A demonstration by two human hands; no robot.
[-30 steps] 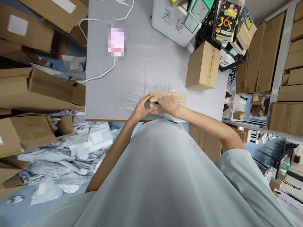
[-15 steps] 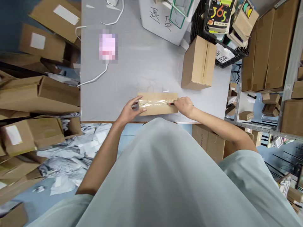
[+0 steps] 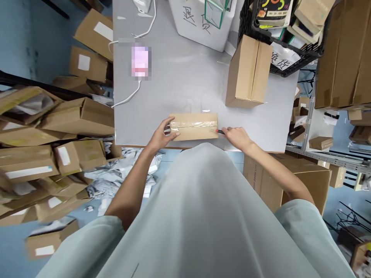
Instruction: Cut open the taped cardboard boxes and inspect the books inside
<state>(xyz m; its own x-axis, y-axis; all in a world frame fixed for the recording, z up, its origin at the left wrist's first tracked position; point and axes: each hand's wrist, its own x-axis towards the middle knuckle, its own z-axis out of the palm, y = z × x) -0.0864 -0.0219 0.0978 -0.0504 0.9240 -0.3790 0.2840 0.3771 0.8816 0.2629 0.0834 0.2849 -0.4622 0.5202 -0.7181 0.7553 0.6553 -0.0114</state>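
A small cardboard box (image 3: 194, 133) lies near the front edge of the grey table (image 3: 174, 88), a strip of shiny clear tape along its top seam. My left hand (image 3: 162, 134) grips the box's left end, thumb on the near side and fingers at the far side. In my right hand (image 3: 236, 137) is a small cutter with a red and black handle (image 3: 220, 131). Its tip points left, at the box's right end. Whether the tip touches the cardboard I cannot tell.
A taller closed carton (image 3: 246, 73) stands to the right, beside a black crate (image 3: 285, 71) of books. Behind is a white bin (image 3: 197, 23) with handwriting. A white cable (image 3: 127, 98) runs at left. Cartons (image 3: 84, 119) are piled left of the table.
My right hand has moved right and slightly toward me, drawing the cutter from the taped seam to the box's right end. The left hand stays on the box. The camera view has shifted.
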